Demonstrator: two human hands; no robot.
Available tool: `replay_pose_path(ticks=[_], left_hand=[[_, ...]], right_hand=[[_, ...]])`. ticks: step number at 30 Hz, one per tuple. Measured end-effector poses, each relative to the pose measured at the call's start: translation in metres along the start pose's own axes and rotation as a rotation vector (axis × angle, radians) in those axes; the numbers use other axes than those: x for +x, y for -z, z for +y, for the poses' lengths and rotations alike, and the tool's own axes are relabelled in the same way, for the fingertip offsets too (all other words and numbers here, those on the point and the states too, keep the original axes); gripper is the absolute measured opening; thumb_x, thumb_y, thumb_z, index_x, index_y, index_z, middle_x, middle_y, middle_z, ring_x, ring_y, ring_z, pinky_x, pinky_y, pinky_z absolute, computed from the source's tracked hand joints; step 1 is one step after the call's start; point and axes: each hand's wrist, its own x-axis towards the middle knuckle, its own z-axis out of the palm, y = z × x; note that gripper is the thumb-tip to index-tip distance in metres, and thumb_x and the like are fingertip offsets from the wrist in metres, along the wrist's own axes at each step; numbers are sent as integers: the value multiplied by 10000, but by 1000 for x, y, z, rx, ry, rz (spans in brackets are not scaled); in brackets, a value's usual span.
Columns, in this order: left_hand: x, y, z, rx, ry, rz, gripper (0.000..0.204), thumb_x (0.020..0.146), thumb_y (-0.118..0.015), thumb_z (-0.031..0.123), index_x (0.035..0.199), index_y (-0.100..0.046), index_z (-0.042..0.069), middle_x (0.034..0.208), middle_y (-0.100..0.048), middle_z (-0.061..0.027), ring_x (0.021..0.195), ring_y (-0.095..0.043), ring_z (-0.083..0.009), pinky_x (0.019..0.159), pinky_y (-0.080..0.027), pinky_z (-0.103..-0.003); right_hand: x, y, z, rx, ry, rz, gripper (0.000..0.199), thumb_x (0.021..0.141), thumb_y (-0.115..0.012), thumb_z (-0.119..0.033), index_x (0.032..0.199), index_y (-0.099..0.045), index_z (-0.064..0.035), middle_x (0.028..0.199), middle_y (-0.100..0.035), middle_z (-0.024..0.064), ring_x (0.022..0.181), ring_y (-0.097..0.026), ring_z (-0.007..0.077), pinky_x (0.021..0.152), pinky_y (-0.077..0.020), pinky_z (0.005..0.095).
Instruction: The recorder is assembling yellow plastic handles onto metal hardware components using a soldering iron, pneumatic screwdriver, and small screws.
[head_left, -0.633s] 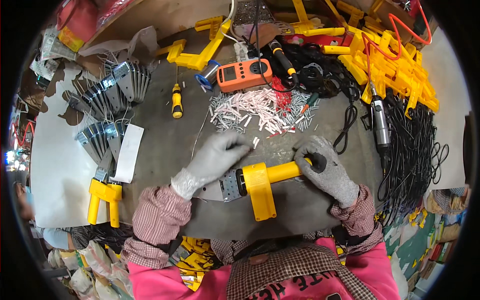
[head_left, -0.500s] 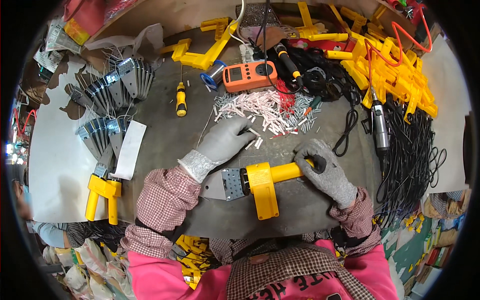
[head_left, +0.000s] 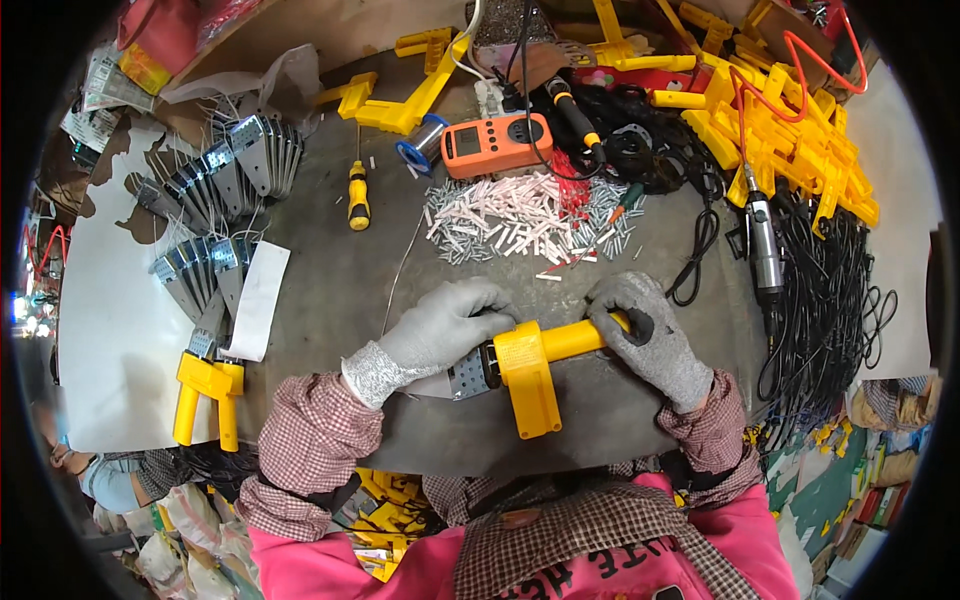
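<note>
We have both gloved hands on the yellow plastic tool [head_left: 535, 365], which lies on the grey table [head_left: 330, 290] just in front of our chest; its round handle runs left to right, rising a little toward our right, and a thick yellow leg hangs down from it toward us; a perforated metal plate [head_left: 468, 375] sticks out of its left end. Our left hand [head_left: 445, 325] lies curled over that left end, fingers resting on the yellow block and the plate beside it; we judge it a closed hold, though the palm hides the contact. Our right hand [head_left: 645, 335] is wrapped round the far right end of the handle, fingers closed on it. So the tool sits between the hands, its long axis spanning from one to the other, and neither hand is nearer; each has its own end. Beyond the tool, well apart from it, lies a heap of small white tubes [head_left: 510, 220]; past that an orange meter [head_left: 497, 145]; a yellow screwdriver [head_left: 357, 195] to the left; a row of metal plates [head_left: 215, 200] further left.
</note>
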Motion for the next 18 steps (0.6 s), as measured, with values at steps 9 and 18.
replay_pose_path(ticks=[9, 18], left_hand=[[-13, 3, 2, 267, -319, 51, 216, 840, -693, 99, 1044, -715, 32, 992, -672, -143, 943, -648, -310, 878, -499, -392], [-21, -34, 43, 512, -186, 149, 576, 813, -739, 242, 1326, -561, 54, 1182, -658, -162, 1087, -628, -348, 947, -481, -421]], right_hand=[[-6, 42, -4, 2, -55, 134, 158, 841, -677, -67, 991, -634, -40, 1023, -615, 134, 992, -582, 332, 916, -447, 423], [-53, 128, 103, -869, -535, 334, 690, 808, -741, -230, 1407, -463, -27, 1152, -585, 211, 1043, -615, 381, 890, -518, 427]])
